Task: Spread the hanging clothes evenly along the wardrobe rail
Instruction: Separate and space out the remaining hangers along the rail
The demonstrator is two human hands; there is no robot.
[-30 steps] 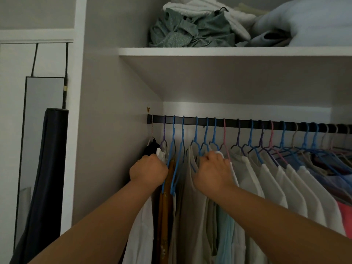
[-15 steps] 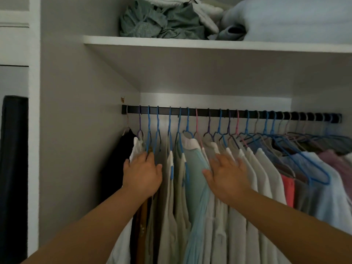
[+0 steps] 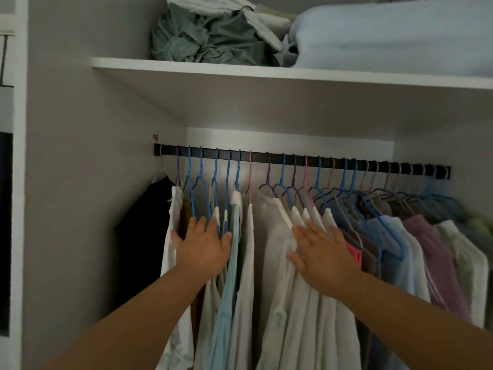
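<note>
Overhead shelf (image 3: 266,72) with folded bedding (image 3: 386,36), crowded hangers (image 3: 346,188) rightward.

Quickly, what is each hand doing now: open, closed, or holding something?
Left hand: open, fingers straight, pressing flat on the hanging clothes.
Right hand: open, fingers spread, resting flat on the white shirts.

Two bare forearms, no sleeves showing, left hand (image 3: 203,245), right hand (image 3: 321,252), unadorned fingers (image 3: 304,231)
</note>
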